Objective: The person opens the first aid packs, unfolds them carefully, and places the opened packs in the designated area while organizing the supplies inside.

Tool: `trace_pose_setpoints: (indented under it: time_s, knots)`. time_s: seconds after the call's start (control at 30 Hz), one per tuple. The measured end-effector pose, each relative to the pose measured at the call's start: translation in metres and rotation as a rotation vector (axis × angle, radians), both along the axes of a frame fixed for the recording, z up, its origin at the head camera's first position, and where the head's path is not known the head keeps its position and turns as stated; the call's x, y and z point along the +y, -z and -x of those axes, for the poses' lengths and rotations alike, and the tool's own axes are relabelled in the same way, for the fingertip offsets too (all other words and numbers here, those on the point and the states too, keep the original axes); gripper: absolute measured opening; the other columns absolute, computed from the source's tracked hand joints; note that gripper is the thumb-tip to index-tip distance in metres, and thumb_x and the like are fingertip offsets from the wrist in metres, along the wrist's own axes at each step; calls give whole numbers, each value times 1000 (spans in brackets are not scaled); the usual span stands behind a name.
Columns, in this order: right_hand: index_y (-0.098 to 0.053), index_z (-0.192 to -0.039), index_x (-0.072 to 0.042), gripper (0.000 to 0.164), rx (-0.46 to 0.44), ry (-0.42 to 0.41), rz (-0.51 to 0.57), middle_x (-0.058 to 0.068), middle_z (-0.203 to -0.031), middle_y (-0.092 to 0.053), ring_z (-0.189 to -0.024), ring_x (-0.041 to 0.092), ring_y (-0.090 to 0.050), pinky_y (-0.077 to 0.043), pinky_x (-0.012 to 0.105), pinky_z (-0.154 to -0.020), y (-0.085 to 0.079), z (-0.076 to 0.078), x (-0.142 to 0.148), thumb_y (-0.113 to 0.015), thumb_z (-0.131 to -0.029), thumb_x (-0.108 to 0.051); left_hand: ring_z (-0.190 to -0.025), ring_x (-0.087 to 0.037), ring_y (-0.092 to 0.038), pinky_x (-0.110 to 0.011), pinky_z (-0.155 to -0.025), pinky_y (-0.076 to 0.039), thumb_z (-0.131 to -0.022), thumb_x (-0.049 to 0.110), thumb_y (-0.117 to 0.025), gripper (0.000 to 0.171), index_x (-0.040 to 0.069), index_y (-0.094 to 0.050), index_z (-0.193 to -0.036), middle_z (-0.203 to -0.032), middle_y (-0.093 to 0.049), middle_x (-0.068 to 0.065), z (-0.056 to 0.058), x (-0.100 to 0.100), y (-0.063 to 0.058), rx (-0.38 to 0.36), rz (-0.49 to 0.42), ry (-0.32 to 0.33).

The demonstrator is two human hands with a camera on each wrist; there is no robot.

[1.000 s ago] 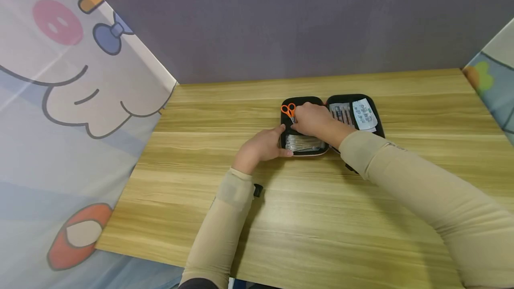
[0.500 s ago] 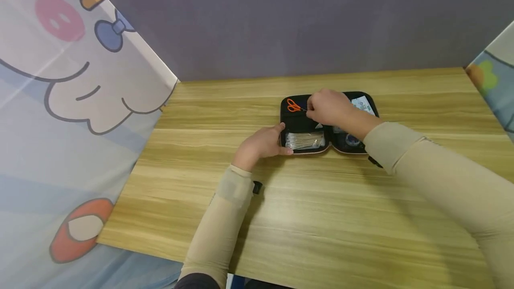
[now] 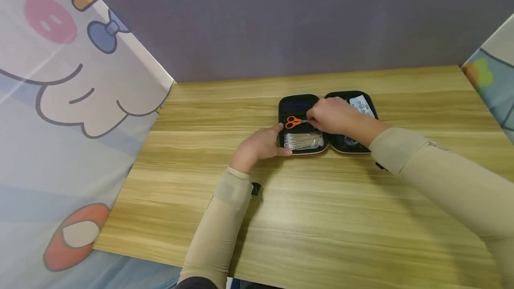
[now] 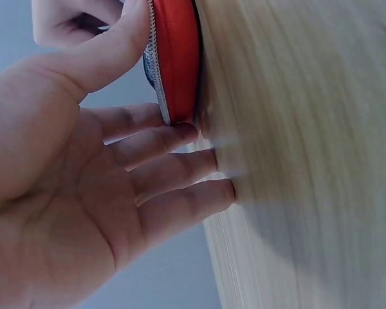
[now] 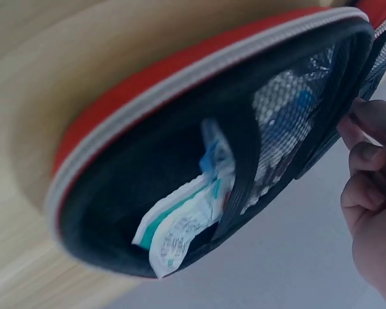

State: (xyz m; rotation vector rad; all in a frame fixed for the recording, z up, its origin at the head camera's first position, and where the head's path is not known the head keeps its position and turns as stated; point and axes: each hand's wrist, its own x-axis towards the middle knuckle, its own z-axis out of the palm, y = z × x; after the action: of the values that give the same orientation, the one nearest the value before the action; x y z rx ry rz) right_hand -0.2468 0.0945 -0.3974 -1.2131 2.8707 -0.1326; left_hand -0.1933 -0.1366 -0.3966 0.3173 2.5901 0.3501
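A red zip case with a black lining lies spread on the wooden table. My left hand rests against its left edge, the thumb touching the zipped rim and the other fingers nearly straight against its side and the tabletop. Over the case's middle, my right hand pinches a small pair of scissors with orange handles by the blade end. The handles point left, above the left half. The blade tips are hidden by the fingers. A clear bag of cotton swabs sits in the left half's front pocket.
The right half holds white printed packets and a mesh pocket. The wooden table reaches back to a grey wall. A cartoon-printed cloth hangs at the left.
The right hand has shifted right from over the left half to the case's middle. The scissors rose slightly, then came nearer the front and now lie more level. The left hand stays put.
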Motion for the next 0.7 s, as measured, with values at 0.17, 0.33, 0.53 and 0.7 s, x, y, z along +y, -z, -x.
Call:
trace_pose_setpoints:
  time_s: [0.17,0.33,0.53,0.7]
  knots:
    - [-81,-106,-9,13,-19,43,-46,8,-93,-80,-73,20,-72,-64,43,-72,7,6,-9,-73,-102,-17,-158,-31,-40,-46,-130,-36,-95,55,-75,103,13,-21,-172,-173,-37,-11,-1,1,1,-10,7,7]
    - [-81,-104,-10,15,-19,99,-45,6,-83,-77,-68,20,-68,-60,42,-66,13,14,-14,-67,-105,-18,-159,-30,-40,-45,-130,-36,-95,56,-74,104,13,-20,-172,-174,-36,-10,-1,1,-1,-10,5,3]
    - [-76,-95,-12,18,-46,158,-40,2,-72,-67,-63,20,-62,-54,39,-62,15,20,-14,-62,-106,-14,-159,-31,-40,-46,-130,-36,-96,55,-74,103,11,-21,-171,-173,-36,-11,0,2,-3,-4,3,3]
    - [-76,-97,-10,17,-50,168,-50,3,-74,-69,-65,20,-65,-59,43,-66,14,21,-15,-65,-106,-19,-159,-30,-40,-45,-130,-36,-96,56,-74,104,11,-20,-171,-173,-37,-12,0,2,-4,-9,8,9]
